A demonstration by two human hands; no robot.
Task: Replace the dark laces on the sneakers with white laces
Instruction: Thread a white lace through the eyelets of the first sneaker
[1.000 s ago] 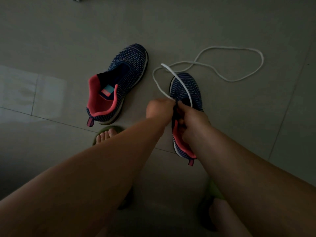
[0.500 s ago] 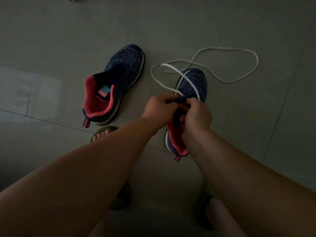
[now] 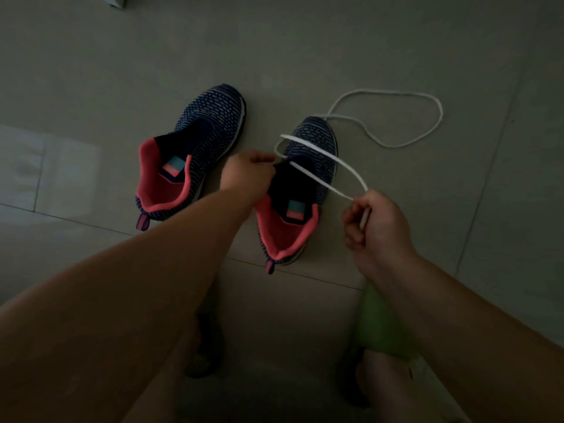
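Observation:
Two dark blue knit sneakers with pink linings stand on the floor, neither with a lace down its front. The left sneaker [image 3: 195, 154] lies untouched. On the right sneaker [image 3: 308, 178], my left hand [image 3: 248, 174] is closed against the left edge of its opening, where a white lace [image 3: 335, 166] begins. My right hand [image 3: 375, 227] pinches that lace's end to the right of the shoe, so two strands stretch across the shoe. The rest of the lace loops over the floor beyond the toe [image 3: 427, 117].
Grey floor tiles [image 3: 91, 71] surround the shoes. My feet in green sandals [image 3: 378, 328] are at the bottom of the view, close behind the right sneaker. A small white object [image 3: 117, 0] sits at the top left edge.
My right hand has pulled away to the right with the lace end, drawing the lace taut across the right sneaker. The shoe's opening is now uncovered. The floor loop has shrunk slightly.

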